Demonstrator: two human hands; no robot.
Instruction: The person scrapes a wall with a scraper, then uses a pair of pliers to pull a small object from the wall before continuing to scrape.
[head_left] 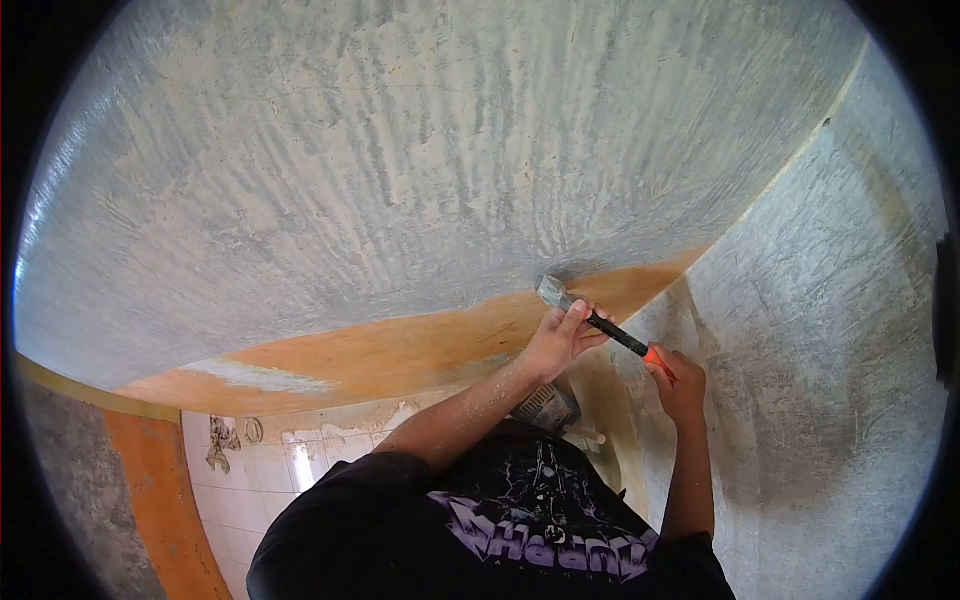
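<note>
Both my hands are on one scraper [620, 334], which has a black shaft, an orange-red grip end and a pale, crusted head. My left hand [562, 345] grips the shaft close to the head, thumb along it. Around the red end of the handle my right hand [682, 388] is closed. The scraper's head is at the wall's lower part, where grey-white scraped surface [440, 200] meets a band of orange paint [420, 350]. Whether the blade edge touches the wall is hard to make out.
A second scuffed grey wall [810, 350] meets the first at a corner on the right. Below me stands a dark container with a slatted side [548, 408]. White tiles [245, 500] and an orange-painted edge [165, 490] are at lower left.
</note>
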